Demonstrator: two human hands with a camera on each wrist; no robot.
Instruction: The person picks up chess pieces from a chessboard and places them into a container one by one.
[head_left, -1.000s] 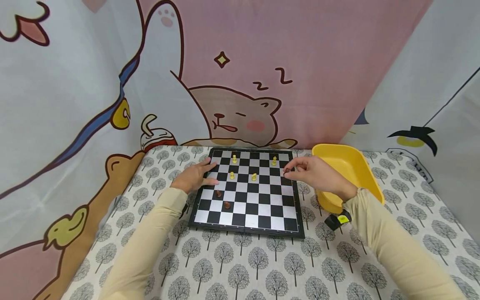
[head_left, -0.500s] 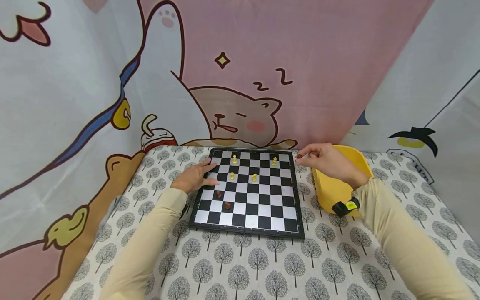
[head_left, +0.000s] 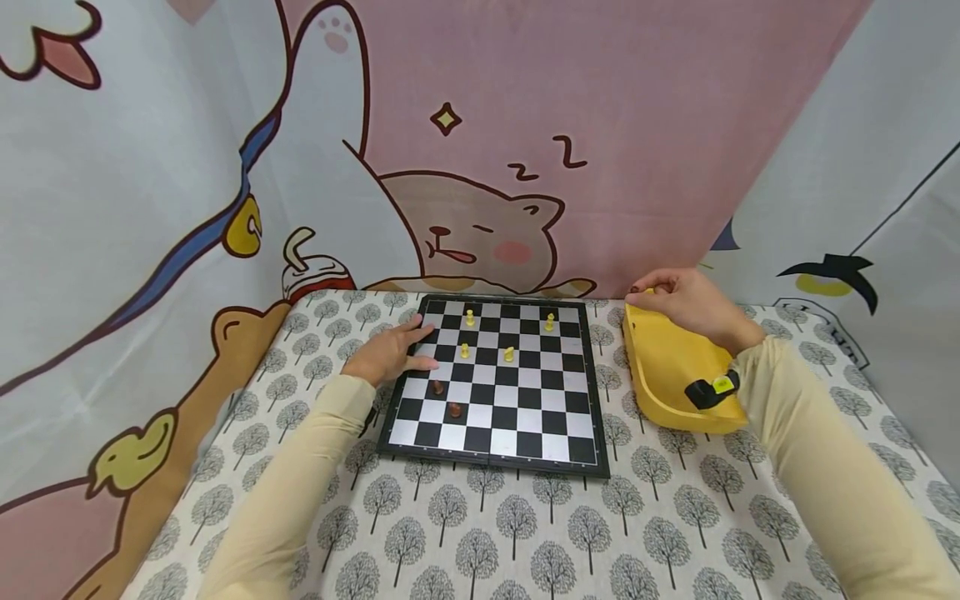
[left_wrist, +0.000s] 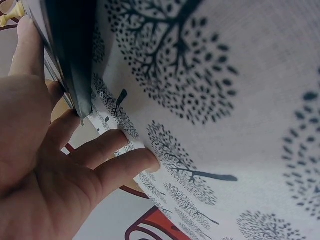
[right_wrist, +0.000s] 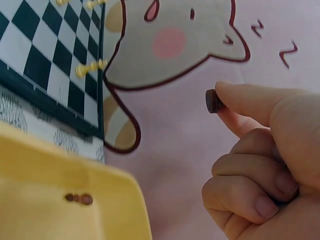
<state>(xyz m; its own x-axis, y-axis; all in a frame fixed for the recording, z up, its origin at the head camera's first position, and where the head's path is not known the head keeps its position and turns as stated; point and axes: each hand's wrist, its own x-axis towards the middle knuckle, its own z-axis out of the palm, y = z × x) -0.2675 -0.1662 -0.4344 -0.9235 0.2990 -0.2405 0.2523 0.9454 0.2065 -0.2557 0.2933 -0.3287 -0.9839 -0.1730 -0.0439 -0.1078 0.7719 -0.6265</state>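
Note:
A chessboard (head_left: pixel 491 459) lies on the table. My left hand (head_left: pixel 384 357) rests at its left side, fingers spread, with thumb and fingertips over the squares near the edge. My right hand (head_left: pixel 693 307) is above the far end of a yellow bin (head_left: pixel 633 367), pinching a small dark-brown chess piece (right_wrist: pixel 212 101) between thumb and index finger; most of the piece is hidden by the fingertips. The other fingers of that hand are curled in. Another brown chess piece (right_wrist: pixel 80 199) lies on its side in the bin.
Several yellow chess pieces stand on the board's far half, one (head_left: pixel 550 322) near the far right corner. Two brown pieces, a left one (head_left: pixel 438 387) and a nearer one (head_left: pixel 455 410), are on the near left squares. A tree-print cloth (head_left: pixel 517 517) covers the table; a cartoon curtain (head_left: pixel 637 125) hangs behind.
My right hand has moved right and away from the board's right edge to over the bin, still pinching the brown chess piece. The left hand has stayed in place.

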